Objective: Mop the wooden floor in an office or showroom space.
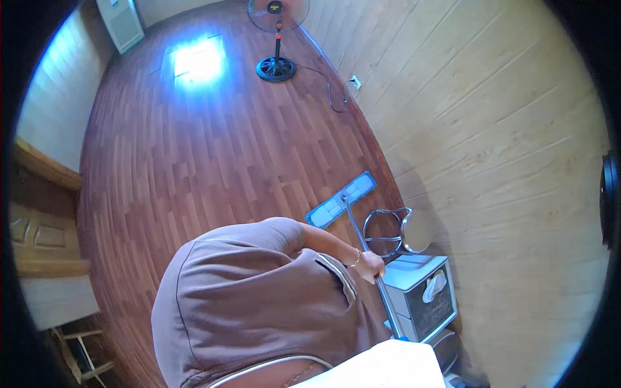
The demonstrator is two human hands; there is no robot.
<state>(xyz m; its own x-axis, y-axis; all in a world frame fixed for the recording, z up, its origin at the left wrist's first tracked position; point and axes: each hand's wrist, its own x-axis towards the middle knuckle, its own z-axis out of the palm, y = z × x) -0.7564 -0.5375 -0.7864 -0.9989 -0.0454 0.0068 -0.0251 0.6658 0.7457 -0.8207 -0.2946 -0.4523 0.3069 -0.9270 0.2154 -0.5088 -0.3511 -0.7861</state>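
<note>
My left arm, in a brownish short sleeve, reaches across toward the right. My left hand [370,265], with a thin bracelet at the wrist, is closed around the metal handle of a flat mop [360,227]. The mop's blue-edged rectangular head [341,199] lies on the wood-patterned floor, close to the right wall. The handle slants back toward me, and its upper end with a blue part [400,337] runs behind a plain white shape [381,367] at the lower edge. My right hand does not show.
Beside the handle, a chrome-framed stool or chair [383,240] stands near the wall, next to a white-topped cabinet [417,268]. A pedestal fan [276,68] stands farther off, its cord [328,90] leading to a wall socket [354,82]. Wooden furniture [45,234] lines the left.
</note>
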